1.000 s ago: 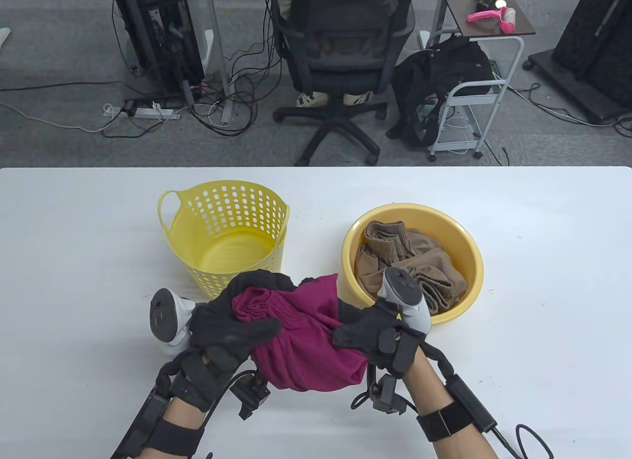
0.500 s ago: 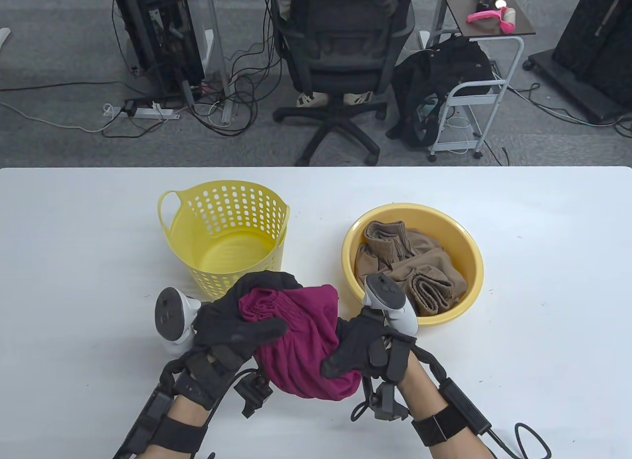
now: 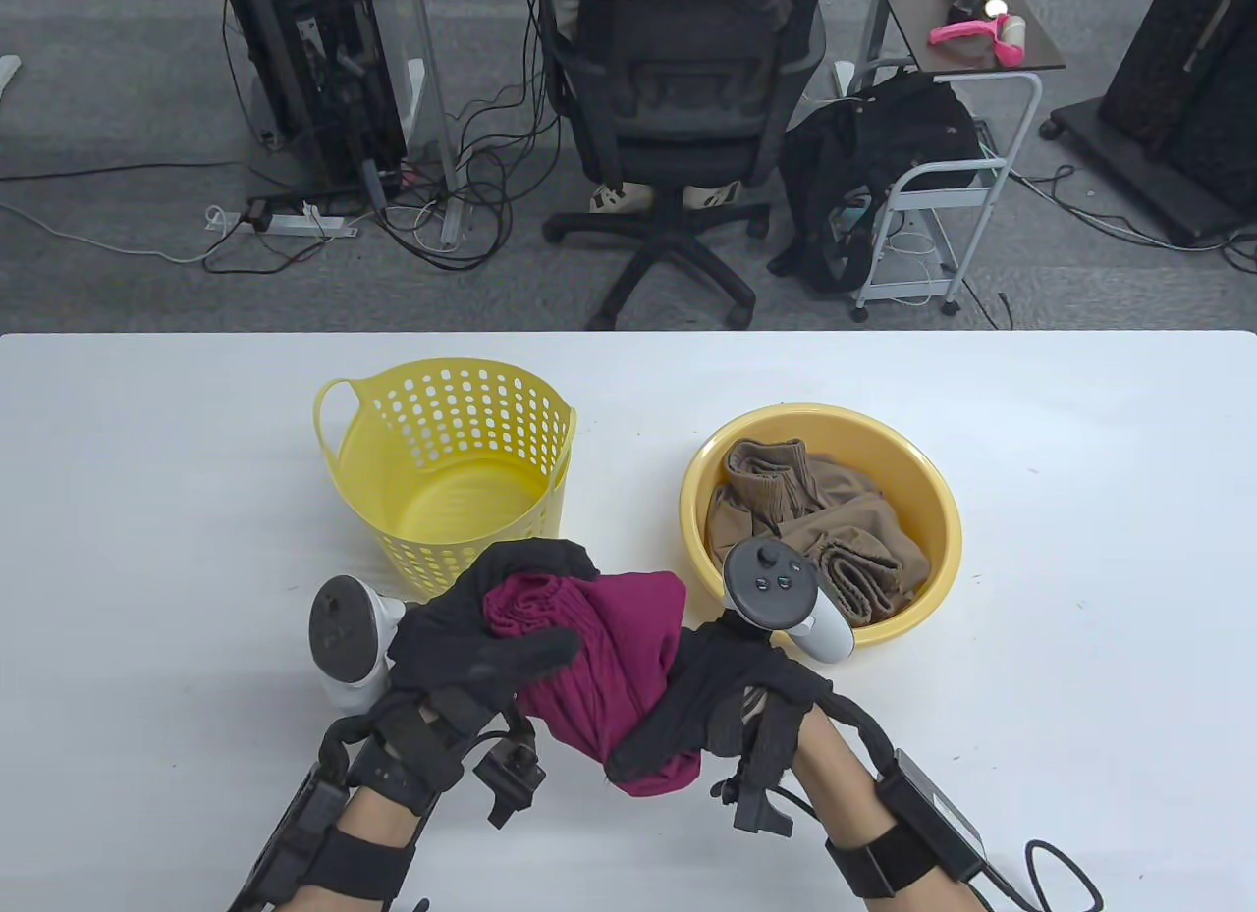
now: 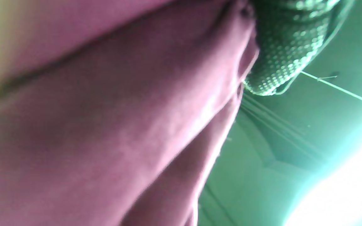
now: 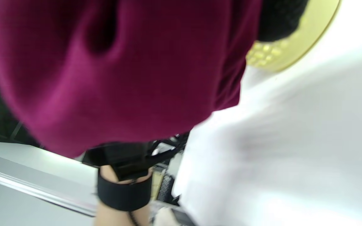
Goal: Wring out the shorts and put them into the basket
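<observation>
Left hand [image 3: 471, 647] and right hand [image 3: 707, 701] clamp the bunched magenta shorts [image 3: 609, 676] (soft, creased knit).

Grey carpet floor [image 3: 118, 254] behind the white worktop [image 3: 1080, 559]. A black mesh office chair [image 3: 678, 97] sits dead centre with someone in it, only their shoes showing underneath. Left of it is an open black computer tower [image 3: 324, 78] with a mess of cables and a white power strip [image 3: 295, 222]. To the right, a white trolley [image 3: 933, 195] with a black bag [image 3: 874, 156] slumped on it.
</observation>
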Available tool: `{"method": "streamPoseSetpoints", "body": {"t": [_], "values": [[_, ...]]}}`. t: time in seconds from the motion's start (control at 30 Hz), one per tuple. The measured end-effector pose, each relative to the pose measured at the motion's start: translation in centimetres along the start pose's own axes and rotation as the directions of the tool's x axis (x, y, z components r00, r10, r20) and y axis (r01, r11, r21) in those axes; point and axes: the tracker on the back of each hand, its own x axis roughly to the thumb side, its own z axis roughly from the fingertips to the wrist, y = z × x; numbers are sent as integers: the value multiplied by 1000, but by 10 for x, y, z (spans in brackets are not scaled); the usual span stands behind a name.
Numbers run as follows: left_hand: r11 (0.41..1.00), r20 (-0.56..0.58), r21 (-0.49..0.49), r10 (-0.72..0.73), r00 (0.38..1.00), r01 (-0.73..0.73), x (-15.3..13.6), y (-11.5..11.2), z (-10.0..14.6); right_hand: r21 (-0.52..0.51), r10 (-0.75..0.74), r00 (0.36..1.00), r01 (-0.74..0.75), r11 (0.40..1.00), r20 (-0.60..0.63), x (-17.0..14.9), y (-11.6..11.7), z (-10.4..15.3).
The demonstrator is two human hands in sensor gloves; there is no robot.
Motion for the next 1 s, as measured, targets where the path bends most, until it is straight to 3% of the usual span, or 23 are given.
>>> {"method": "streamPoseSetpoints", "body": {"t": [0.27, 0.53, 0.77, 1.0], "values": [[983, -62, 36, -176, 982, 178, -1, -3, 4, -108, 273, 960, -278, 954, -58, 17, -2, 5], [942, -127, 25, -330, 936, 335, 0, -8, 5, -179, 494, 863, -505, 844, -105, 28, 2, 8], [897, -210, 20, -429, 879, 442, -5, -12, 9, -223, 673, 722, -691, 687, -161, 33, 7, 8], [869, -292, -5, -474, 831, 494, -10, -14, 8, -281, 818, 543, -828, 485, -189, 38, 16, 8]]}}
